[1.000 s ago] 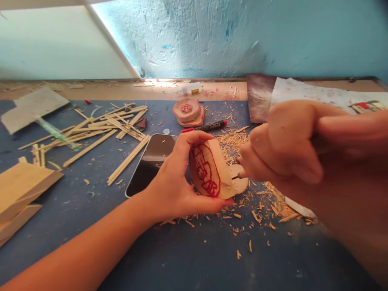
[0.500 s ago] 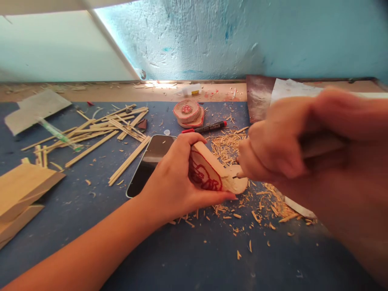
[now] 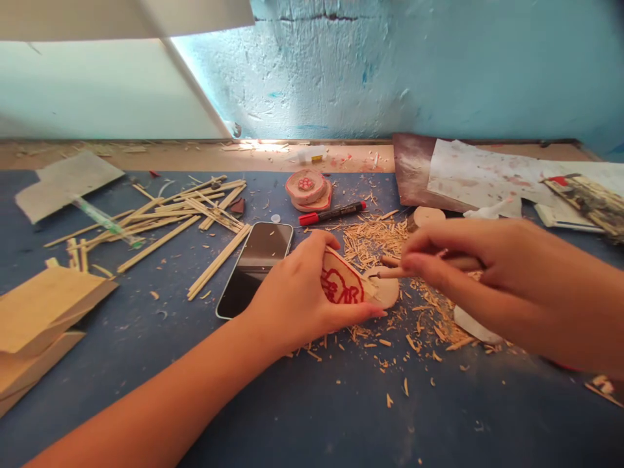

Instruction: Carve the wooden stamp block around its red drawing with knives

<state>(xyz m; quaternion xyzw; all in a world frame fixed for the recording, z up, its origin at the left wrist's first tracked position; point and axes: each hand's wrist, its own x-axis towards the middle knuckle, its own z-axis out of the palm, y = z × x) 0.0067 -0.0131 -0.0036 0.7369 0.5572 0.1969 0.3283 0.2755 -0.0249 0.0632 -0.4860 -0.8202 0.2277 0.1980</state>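
My left hand is wrapped round a wooden block with a red line drawing on its face, holding it tilted on the blue table. In my closed right hand is a slim carving tool with a thin dark metal tip. That tip meets the block's right end, where the wood looks rough and cut. A rounded pale wooden part shows at that end; whether it is joined to the block I cannot tell. Wood shavings lie around and behind the block.
A phone lies beside my left hand. Behind are a red-capped black marker and carved round pieces. Thin wooden sticks and wooden blocks are at left. Stained paper lies at back right.
My right hand has come down and away from the camera, still gripping the carving tool, and the tool now shows more clearly. The view has shifted slightly; my left hand keeps its hold.
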